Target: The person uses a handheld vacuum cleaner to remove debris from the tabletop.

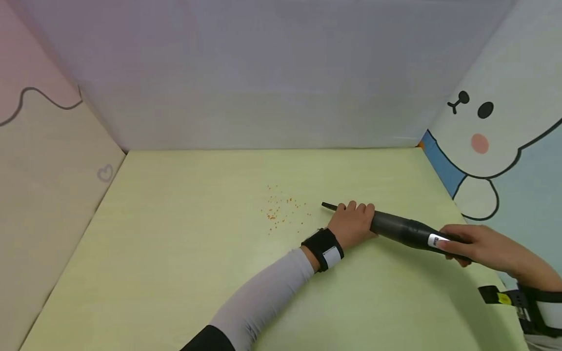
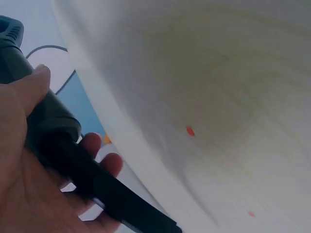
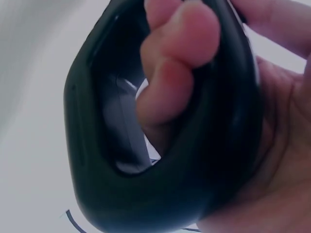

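A black handheld vacuum cleaner [image 1: 401, 229] is held in both hands over the pale yellow tabletop. My right hand [image 1: 487, 246] grips its loop handle [image 3: 228, 121], with the fingers passing through the opening in the right wrist view. Near the front, my left hand [image 1: 353, 224] curls round the body where the narrow nozzle [image 2: 131, 204] joins it. The nozzle tip points left, toward a scatter of small orange crumbs [image 1: 272, 214] on the table. In the left wrist view, one orange crumb [image 2: 190, 131] lies beyond the nozzle.
The yellow table [image 1: 175, 273] is enclosed by a plain pale back wall [image 1: 272, 87] and two side walls. A cartoon animal face decorates the right wall [image 1: 527, 195]. The left wall [image 1: 48, 195] bears a wavy line and a small heart.
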`<state>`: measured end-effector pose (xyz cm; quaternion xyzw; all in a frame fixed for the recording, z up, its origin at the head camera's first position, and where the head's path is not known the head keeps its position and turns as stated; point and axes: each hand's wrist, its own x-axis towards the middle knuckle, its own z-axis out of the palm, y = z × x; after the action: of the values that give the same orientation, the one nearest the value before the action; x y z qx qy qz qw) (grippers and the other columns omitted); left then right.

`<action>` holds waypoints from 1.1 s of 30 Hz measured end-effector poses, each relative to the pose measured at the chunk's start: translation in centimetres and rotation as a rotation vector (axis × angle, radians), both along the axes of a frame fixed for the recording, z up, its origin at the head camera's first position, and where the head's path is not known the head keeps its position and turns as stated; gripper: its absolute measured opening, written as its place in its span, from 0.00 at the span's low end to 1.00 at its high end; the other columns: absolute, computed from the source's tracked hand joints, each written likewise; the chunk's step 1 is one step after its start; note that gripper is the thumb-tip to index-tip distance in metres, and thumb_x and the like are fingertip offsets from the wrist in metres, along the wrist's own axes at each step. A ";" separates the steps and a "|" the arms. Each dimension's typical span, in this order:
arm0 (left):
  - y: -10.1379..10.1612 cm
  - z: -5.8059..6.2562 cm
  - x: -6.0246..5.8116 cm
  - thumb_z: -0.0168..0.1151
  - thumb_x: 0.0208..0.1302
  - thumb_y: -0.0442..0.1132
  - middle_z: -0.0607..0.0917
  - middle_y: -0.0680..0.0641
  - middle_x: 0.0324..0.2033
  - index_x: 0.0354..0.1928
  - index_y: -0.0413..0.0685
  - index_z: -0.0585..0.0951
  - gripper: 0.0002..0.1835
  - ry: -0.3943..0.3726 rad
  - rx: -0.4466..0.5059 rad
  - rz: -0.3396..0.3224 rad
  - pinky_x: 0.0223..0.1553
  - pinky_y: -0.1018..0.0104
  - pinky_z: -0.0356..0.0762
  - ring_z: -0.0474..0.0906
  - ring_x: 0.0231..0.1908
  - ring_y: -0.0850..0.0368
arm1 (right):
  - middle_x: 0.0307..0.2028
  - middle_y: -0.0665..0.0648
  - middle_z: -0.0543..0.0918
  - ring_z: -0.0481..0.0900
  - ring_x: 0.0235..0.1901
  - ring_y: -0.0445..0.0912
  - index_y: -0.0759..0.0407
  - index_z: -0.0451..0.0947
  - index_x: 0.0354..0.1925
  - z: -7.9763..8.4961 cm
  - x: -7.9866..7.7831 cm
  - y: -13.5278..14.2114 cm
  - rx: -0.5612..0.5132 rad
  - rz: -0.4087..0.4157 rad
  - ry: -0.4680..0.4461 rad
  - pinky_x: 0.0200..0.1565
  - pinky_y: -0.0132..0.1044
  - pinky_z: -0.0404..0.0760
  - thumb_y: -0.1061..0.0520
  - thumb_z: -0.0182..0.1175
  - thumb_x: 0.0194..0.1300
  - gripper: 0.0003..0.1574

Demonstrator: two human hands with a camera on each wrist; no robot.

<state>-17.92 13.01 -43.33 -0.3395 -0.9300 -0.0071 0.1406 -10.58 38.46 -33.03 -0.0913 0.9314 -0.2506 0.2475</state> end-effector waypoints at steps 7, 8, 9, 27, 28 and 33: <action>0.6 0.1 1.4 0.56 0.55 0.68 0.80 0.58 0.42 0.50 0.54 0.69 0.31 -0.039 -0.014 0.037 0.37 0.61 0.73 0.74 0.40 0.57 | 0.21 0.50 0.74 0.70 0.19 0.40 0.54 0.71 0.38 0.6 0.5 0.4 0.038 0.041 0.040 0.21 0.33 0.65 0.43 0.49 0.69 0.16; 0.7 0.2 1.7 0.55 0.55 0.68 0.80 0.57 0.42 0.50 0.54 0.69 0.31 -0.047 -0.019 0.038 0.37 0.60 0.74 0.74 0.40 0.57 | 0.21 0.50 0.74 0.70 0.19 0.40 0.54 0.71 0.38 0.7 0.6 0.5 0.050 0.045 0.045 0.21 0.33 0.64 0.43 0.49 0.69 0.16; 0.7 0.4 1.9 0.55 0.56 0.67 0.80 0.57 0.42 0.50 0.53 0.69 0.30 -0.046 -0.026 0.035 0.36 0.60 0.74 0.75 0.40 0.57 | 0.21 0.49 0.73 0.70 0.19 0.40 0.53 0.71 0.37 0.8 0.6 0.5 0.064 0.045 0.051 0.21 0.33 0.63 0.43 0.50 0.69 0.16; 2.0 1.6 3.9 0.57 0.57 0.64 0.80 0.55 0.44 0.52 0.53 0.68 0.29 -0.055 -0.014 0.072 0.43 0.56 0.76 0.76 0.43 0.56 | 0.24 0.49 0.73 0.68 0.19 0.39 0.55 0.72 0.41 0.6 1.3 1.3 0.206 0.050 0.068 0.21 0.32 0.64 0.41 0.55 0.65 0.19; 2.2 1.6 4.0 0.57 0.57 0.64 0.80 0.55 0.44 0.53 0.53 0.69 0.29 -0.052 -0.013 0.075 0.43 0.56 0.76 0.76 0.43 0.56 | 0.23 0.49 0.73 0.68 0.18 0.38 0.55 0.72 0.41 0.6 1.4 1.4 0.214 0.050 0.076 0.20 0.31 0.65 0.41 0.56 0.63 0.20; 2.6 1.7 4.4 0.57 0.57 0.64 0.80 0.55 0.43 0.52 0.54 0.69 0.29 -0.040 -0.008 0.088 0.42 0.57 0.76 0.76 0.42 0.57 | 0.21 0.48 0.71 0.67 0.17 0.39 0.54 0.74 0.40 0.6 1.5 1.4 0.262 0.047 0.106 0.20 0.31 0.65 0.38 0.59 0.60 0.23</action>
<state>-13.54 15.64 -41.60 -0.2988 -0.9466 -0.0039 0.1208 -9.13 39.90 -32.43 -0.0932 0.9656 -0.1158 0.2135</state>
